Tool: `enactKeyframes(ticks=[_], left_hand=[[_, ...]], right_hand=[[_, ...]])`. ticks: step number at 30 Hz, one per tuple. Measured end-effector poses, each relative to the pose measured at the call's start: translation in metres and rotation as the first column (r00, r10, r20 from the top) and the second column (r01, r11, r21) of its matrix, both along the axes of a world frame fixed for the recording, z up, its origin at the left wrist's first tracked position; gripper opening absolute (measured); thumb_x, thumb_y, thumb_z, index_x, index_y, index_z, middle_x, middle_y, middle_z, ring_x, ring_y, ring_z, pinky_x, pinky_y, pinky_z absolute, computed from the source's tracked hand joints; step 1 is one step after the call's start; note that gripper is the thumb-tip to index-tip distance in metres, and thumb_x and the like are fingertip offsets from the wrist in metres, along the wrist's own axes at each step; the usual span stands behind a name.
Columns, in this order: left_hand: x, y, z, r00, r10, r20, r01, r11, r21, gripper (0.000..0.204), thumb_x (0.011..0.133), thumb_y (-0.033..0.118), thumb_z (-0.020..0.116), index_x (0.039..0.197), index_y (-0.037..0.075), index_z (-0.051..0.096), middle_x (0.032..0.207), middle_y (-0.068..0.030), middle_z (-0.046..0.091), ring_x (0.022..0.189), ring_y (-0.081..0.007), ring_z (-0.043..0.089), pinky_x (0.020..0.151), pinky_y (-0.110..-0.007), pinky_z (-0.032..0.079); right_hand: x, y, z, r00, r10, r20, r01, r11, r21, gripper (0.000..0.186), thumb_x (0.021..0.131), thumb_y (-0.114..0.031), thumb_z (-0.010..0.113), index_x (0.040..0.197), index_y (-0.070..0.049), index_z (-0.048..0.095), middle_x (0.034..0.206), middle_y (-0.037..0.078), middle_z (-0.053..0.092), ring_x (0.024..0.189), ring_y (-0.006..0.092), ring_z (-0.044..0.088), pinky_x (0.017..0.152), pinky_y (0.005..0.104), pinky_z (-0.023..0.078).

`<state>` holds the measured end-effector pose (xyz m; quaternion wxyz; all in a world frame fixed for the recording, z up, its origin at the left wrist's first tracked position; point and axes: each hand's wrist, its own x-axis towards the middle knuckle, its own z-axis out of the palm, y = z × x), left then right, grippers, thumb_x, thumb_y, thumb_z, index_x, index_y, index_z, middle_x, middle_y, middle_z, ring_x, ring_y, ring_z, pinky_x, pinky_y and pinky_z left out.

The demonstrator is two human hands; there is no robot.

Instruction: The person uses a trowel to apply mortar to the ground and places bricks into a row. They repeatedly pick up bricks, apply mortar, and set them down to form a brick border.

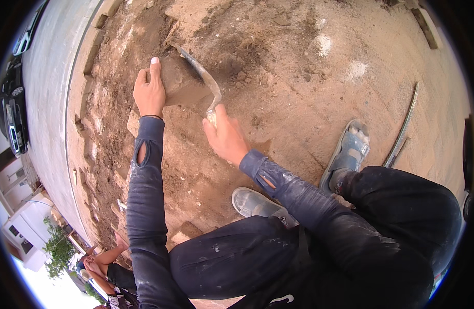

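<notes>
My left hand [148, 92] grips the left side of a brown, soil-covered paving block [181, 85], its thumb along the edge. The block sits at the dug edge of the ground. In my right hand [227, 135] is a trowel [208, 80], held by its pale handle. The trowel's blade shows nearly edge-on and lies against or just over the block's right side; whether they touch, I cannot tell. Loose dark soil [237, 67] is heaped right of the blade.
A curb [85, 82] and paved road [54, 103] run along the left, with parked cars [14, 110] beyond. Another person [113, 265] sits lower left. My sandalled feet [350, 149] rest on sandy ground. A long thin strip [406, 123] lies at right, a block [426, 28] far right.
</notes>
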<state>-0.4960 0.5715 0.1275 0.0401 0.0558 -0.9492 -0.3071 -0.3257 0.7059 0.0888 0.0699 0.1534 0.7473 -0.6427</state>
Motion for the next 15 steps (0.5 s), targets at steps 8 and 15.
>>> enactKeyframes(ticks=[8,15], left_hand=[[0.011,-0.013,-0.015,0.984,0.054,-0.170,-0.037,0.994,0.104,0.048,0.105,0.039,0.051,0.079,-0.002,0.052,0.066,-0.0084,0.046,0.064,-0.0166,0.040,0.063,-0.035,0.040],[0.034,-0.017,0.003,0.977,-0.151,-0.149,0.177,0.968,0.179,0.036,0.105,0.030,0.051,0.094,0.000,0.068,0.068,-0.0088,0.052,0.066,-0.0168,0.048,0.066,-0.034,0.043]], right_hand=[[-0.021,0.019,0.011,0.997,0.062,-0.039,-0.062,0.998,0.004,0.044,0.096,-0.028,0.055,0.118,0.010,0.046,0.085,0.032,0.067,0.086,0.0496,0.067,0.080,0.0544,0.052],[-0.043,0.057,0.002,0.985,0.167,0.043,-0.169,0.984,0.055,0.037,0.096,-0.030,0.058,0.113,0.001,0.048,0.077,0.019,0.065,0.055,0.0302,0.065,0.054,0.0423,0.052]])
